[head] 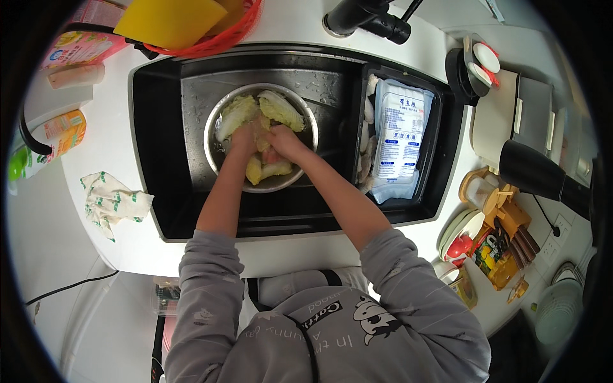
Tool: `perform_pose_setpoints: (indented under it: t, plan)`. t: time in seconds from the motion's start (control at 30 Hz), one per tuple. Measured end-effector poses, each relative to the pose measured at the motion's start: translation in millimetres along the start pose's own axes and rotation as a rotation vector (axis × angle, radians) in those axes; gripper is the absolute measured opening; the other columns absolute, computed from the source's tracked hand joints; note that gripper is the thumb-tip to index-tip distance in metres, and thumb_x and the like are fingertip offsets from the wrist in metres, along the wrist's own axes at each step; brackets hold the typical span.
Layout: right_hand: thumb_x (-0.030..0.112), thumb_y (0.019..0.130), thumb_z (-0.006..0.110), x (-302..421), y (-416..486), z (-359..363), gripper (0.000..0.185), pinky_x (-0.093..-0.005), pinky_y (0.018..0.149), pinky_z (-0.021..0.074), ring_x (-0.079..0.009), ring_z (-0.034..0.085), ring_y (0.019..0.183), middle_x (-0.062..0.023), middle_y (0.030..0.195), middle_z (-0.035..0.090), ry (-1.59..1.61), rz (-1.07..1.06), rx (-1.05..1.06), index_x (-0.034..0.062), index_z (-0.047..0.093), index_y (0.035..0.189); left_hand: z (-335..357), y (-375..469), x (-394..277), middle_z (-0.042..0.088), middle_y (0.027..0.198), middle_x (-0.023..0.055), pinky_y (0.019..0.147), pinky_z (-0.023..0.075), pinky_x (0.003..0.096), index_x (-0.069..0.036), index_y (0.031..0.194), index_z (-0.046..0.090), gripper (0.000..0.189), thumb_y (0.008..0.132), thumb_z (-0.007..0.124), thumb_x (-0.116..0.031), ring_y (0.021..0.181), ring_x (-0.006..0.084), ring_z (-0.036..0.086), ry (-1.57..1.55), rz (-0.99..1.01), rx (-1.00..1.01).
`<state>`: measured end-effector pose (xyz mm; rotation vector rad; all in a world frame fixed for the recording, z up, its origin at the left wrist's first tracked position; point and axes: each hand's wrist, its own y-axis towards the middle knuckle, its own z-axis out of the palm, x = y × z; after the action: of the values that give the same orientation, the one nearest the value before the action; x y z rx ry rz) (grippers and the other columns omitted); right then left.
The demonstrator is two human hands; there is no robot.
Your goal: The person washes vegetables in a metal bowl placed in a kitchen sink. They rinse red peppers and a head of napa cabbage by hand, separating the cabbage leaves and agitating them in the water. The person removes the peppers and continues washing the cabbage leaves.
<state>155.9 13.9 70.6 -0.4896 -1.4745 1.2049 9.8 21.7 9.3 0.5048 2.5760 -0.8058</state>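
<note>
A round steel bowl (312,107) stands in the dark sink basin (201,91) with water and several napa cabbage leaves (282,112) in it. Both hands are inside the bowl, close together. My left hand (244,139) is at a piece of leaf near the middle, its fingers largely hidden among the leaves. My right hand (285,141) has its fingertips on the same pale leaf piece (262,131), thumb and fingers closed about its edge. Yellowish leaf ends (268,170) lie below the hands, towards my body.
In the right-hand sink compartment lies a printed white-and-blue plastic package (400,129) beside greyish pieces of food (366,148). A black faucet (354,19) rises behind the sink. A red basket (239,33) stands at the back left, a patterned cloth (112,201) at left, stacked dishes (462,230) at right.
</note>
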Motion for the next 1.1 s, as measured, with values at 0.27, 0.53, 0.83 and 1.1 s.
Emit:
perform_pose_setpoints:
  t: [0.27, 0.53, 0.83, 1.1]
  plan:
    - [0.046, 0.082, 0.053, 34, -44, -4, 0.059, -0.0324, 0.082, 0.0431, -0.0248, 0.055, 0.098, -0.0196, 0.109, 0.055, -0.38, 0.048, -0.011, -0.0064, 0.051, 0.11, -50, -34, -53, 0.056, 0.1, 0.0086, 0.071, 0.0448, 0.0289, -0.001, 0.109, 0.051, 0.032, 0.086, 0.052, -0.024, 0.088, 0.0181, 0.054, -1.508, -0.701, -0.094]
    - [0.011, 0.083, 0.051, 11, 14, -4, 0.023, -0.0278, 0.074, 0.0453, -0.018, 0.058, 0.085, -0.0098, 0.09, 0.062, 0.202, -0.415, 0.121, 0.0043, 0.057, 0.105, -58, -63, -43, 0.058, 0.096, 0.0029, 0.067, 0.0416, 0.0226, -0.005, 0.108, 0.054, 0.028, 0.085, 0.054, -0.021, 0.084, 0.013, 0.054, -1.379, -0.47, 0.34]
    - [0.017, 0.085, 0.039, 27, 36, 8, 0.03, -0.0453, 0.076, 0.0445, -0.0384, 0.057, 0.089, -0.0239, 0.096, 0.058, -1.015, -0.419, -0.292, 0.0037, 0.052, 0.108, -68, -67, -54, 0.055, 0.104, 0.0253, 0.079, 0.0466, 0.0391, 0.001, 0.114, 0.043, 0.057, 0.077, 0.06, -0.039, 0.094, 0.0344, 0.057, -0.152, -0.635, 0.049]
    - [0.02, 0.083, 0.041, 6, 41, -2, 0.033, -0.0397, 0.082, 0.0441, -0.0338, 0.054, 0.1, -0.0206, 0.109, 0.054, -1.009, -0.549, -0.436, 0.0064, 0.05, 0.112, -17, -22, -23, 0.053, 0.111, 0.0196, 0.084, 0.0438, 0.0342, 0.004, 0.119, 0.04, 0.071, 0.065, 0.071, -0.031, 0.097, 0.0299, 0.055, -0.636, -0.49, 0.011]
